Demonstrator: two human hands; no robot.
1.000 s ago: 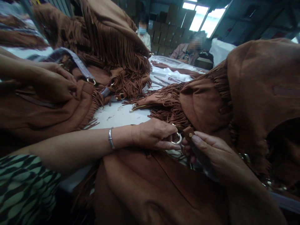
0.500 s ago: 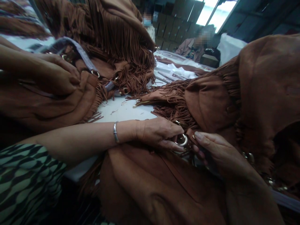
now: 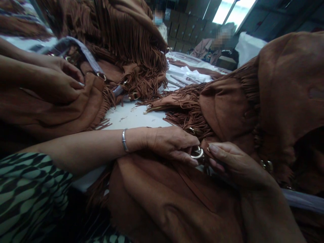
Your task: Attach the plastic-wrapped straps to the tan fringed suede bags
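Part of a rounded metal ring (image 3: 199, 153) is being hidden by the left hand (image 3: 172, 143), whose thumb and fingers are being held almost together around it. Just beside it, a brown leather-like tab (image 3: 204, 144) with a small metal stud is being pinched by the right hand (image 3: 229, 157), some of its fingers being lost in shadow; how tab and ring are being joined cannot be made out. Both are being held over the far edge of a smooth, creased brown bag (image 3: 152, 199), which is being cut off below. The white tabletop (image 3: 136, 114) is being largely covered by suede-like fringed bags (image 3: 225, 114). At left, another bag (image 3: 73, 118) is being handled by a co-worker's hands (image 3: 60, 81).
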